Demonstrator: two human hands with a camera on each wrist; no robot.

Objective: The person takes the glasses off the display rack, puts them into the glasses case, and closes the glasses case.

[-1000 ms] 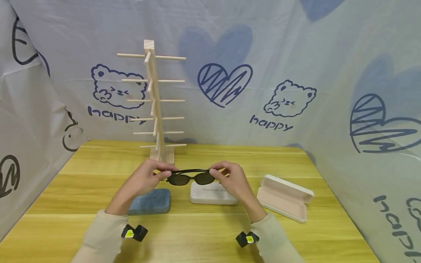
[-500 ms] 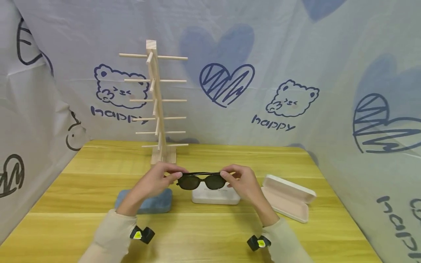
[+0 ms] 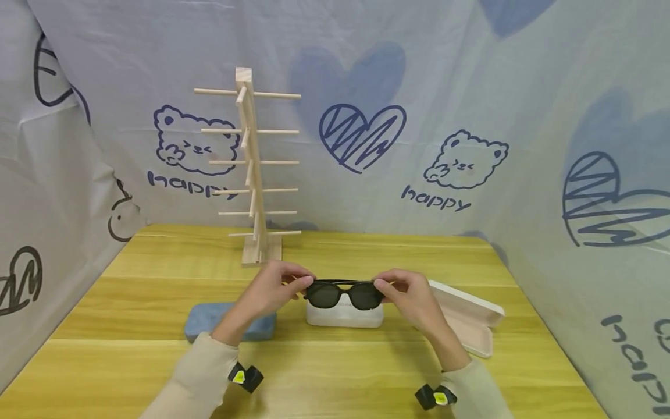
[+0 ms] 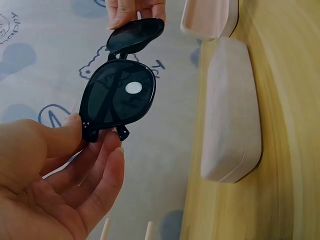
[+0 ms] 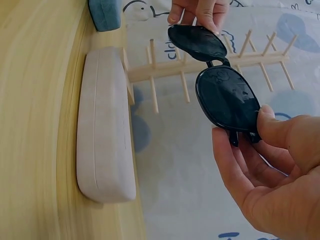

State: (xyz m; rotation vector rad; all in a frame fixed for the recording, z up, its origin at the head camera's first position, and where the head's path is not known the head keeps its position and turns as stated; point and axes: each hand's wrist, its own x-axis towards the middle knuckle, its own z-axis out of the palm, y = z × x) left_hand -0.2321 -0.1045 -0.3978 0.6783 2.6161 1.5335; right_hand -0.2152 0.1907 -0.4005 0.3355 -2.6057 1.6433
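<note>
A pair of black sunglasses [image 3: 344, 294] with dark lenses is held up over the table, lenses toward me. My left hand [image 3: 274, 287] pinches its left end between thumb and fingers. At the other end, my right hand [image 3: 410, 297] pinches the frame in the same manner. In the left wrist view the temples look folded behind the lenses [image 4: 120, 92]. Behind and below the sunglasses lies a closed white glasses case [image 3: 344, 317], partly covered by them. The right wrist view has the sunglasses [image 5: 227, 97] beside that closed case [image 5: 106, 125], apart from it.
A blue glasses case [image 3: 204, 317] lies partly behind my left forearm. To the right, an open white case [image 3: 471, 317] with a pinkish lining is partly hidden by my right hand. A wooden peg rack [image 3: 253, 169] stands at the back left of the table [image 3: 366, 253].
Both hands have moved right and slightly down with the sunglasses, toward me. The sunglasses now appear larger and their lenses face me more fully. The cases and rack stay put.
</note>
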